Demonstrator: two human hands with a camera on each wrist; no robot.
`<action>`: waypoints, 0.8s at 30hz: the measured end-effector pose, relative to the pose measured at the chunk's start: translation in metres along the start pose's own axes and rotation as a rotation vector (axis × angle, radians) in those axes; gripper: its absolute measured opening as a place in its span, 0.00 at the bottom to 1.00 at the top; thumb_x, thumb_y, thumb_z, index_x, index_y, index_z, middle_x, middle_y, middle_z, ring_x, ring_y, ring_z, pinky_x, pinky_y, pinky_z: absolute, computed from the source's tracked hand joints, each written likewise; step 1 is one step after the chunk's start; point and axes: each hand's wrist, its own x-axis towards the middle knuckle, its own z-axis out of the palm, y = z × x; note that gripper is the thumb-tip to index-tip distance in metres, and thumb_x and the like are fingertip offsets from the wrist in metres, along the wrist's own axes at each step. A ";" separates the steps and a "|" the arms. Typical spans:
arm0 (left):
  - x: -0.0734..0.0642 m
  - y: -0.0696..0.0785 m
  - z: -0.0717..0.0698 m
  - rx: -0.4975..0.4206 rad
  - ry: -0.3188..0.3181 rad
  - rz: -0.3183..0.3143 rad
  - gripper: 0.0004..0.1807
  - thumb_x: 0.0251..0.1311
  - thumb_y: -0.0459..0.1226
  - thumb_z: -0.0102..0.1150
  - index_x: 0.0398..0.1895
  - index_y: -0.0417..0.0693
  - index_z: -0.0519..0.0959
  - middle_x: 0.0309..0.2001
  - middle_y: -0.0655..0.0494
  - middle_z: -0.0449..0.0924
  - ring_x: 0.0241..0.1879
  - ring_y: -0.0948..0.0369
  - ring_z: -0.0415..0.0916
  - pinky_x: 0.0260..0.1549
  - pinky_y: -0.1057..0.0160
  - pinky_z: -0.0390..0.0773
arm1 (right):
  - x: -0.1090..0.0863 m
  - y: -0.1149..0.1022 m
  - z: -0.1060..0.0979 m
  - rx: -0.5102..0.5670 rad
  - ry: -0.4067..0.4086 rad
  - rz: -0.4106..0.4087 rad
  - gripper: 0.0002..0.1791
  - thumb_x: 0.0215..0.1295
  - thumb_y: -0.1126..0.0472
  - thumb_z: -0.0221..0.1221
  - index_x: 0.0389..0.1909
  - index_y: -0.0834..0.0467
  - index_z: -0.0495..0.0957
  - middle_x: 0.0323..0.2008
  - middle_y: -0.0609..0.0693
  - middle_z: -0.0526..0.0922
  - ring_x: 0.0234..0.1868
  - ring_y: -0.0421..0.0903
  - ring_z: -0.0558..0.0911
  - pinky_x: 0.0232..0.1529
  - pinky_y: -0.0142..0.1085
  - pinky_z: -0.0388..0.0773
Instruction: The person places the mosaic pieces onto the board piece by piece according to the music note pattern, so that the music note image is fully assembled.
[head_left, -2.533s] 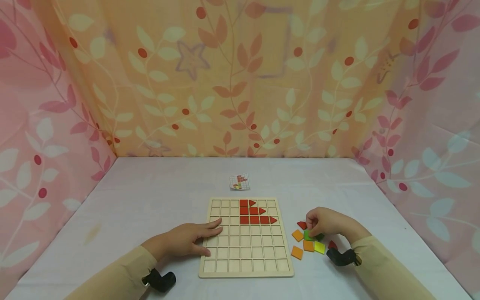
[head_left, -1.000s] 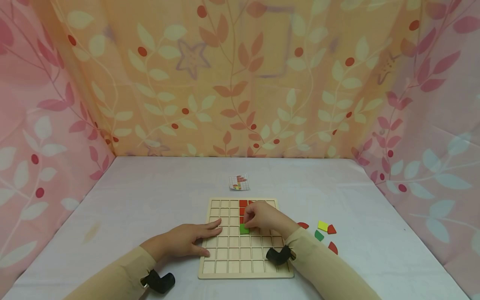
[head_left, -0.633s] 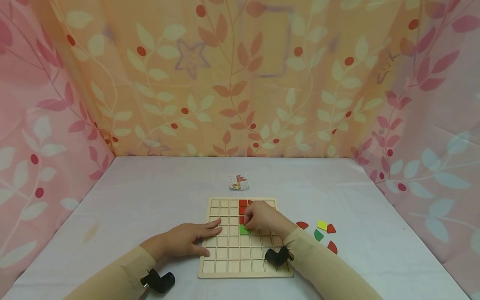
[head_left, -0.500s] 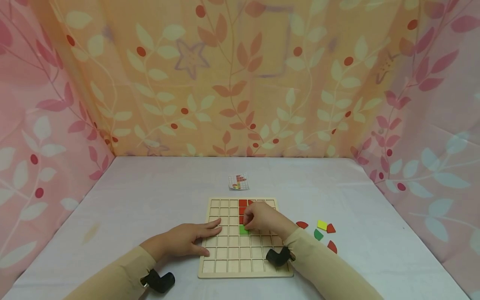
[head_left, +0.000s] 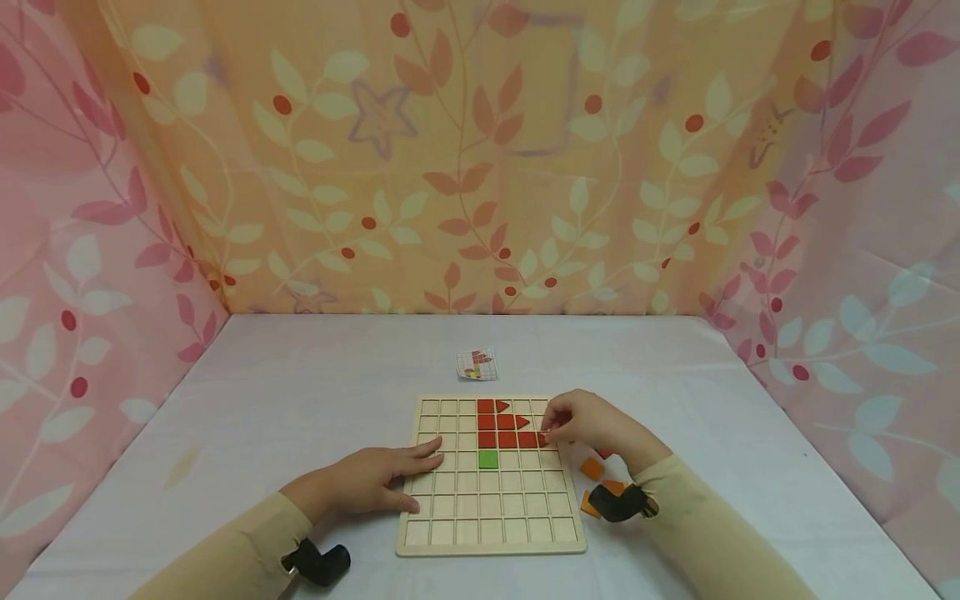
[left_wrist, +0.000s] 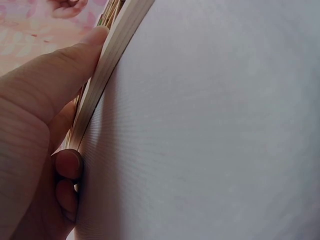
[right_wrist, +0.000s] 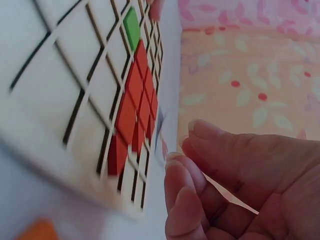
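A wooden grid board (head_left: 450, 530) lies on the table. My left hand (head_left: 363, 479) rests on its left edge with fingers spread; in the left wrist view the thumb (left_wrist: 75, 57) lies along the board's side. Red square tiles (head_left: 507, 422), each row ending in a pointed piece, fill part of the top three rows. A green square tile (head_left: 488, 459) sits below their left end, also seen as a green tile (right_wrist: 131, 28) in the right wrist view. My right hand (head_left: 592, 427) hovers at the board's upper right edge, fingers loosely bent, holding nothing.
Orange square tiles (head_left: 592, 468) lie right of the board, partly under the right wrist's black camera mount (head_left: 621, 502). A bit of a red piece (head_left: 604, 454) shows beside the right hand. A small printed pattern card (head_left: 477, 364) lies behind the board.
The right hand picked up a green square from the loose tiles, set it in the fourth row, then let go and moved right off the board's middle. The left hand stays put.
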 end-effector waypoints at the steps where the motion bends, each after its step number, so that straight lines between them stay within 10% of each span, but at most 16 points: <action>1: 0.000 0.000 0.000 0.003 0.000 0.001 0.40 0.51 0.62 0.53 0.68 0.65 0.56 0.71 0.66 0.46 0.67 0.61 0.53 0.59 0.53 0.61 | -0.003 0.004 -0.004 0.004 0.008 0.027 0.03 0.53 0.66 0.64 0.28 0.59 0.79 0.21 0.48 0.77 0.23 0.44 0.73 0.25 0.38 0.73; 12: -0.001 0.004 -0.002 -0.006 -0.004 -0.010 0.39 0.52 0.61 0.53 0.68 0.64 0.57 0.71 0.65 0.46 0.67 0.60 0.53 0.59 0.53 0.61 | -0.041 0.047 -0.033 0.004 0.048 0.239 0.04 0.52 0.65 0.64 0.28 0.59 0.79 0.21 0.50 0.78 0.25 0.46 0.74 0.27 0.37 0.72; 24: -0.003 0.005 -0.003 -0.002 0.008 0.000 0.39 0.52 0.61 0.53 0.68 0.63 0.58 0.71 0.65 0.47 0.67 0.60 0.54 0.59 0.53 0.61 | -0.064 0.077 -0.038 -0.021 0.047 0.298 0.07 0.48 0.68 0.65 0.28 0.58 0.78 0.20 0.50 0.74 0.24 0.45 0.71 0.27 0.35 0.70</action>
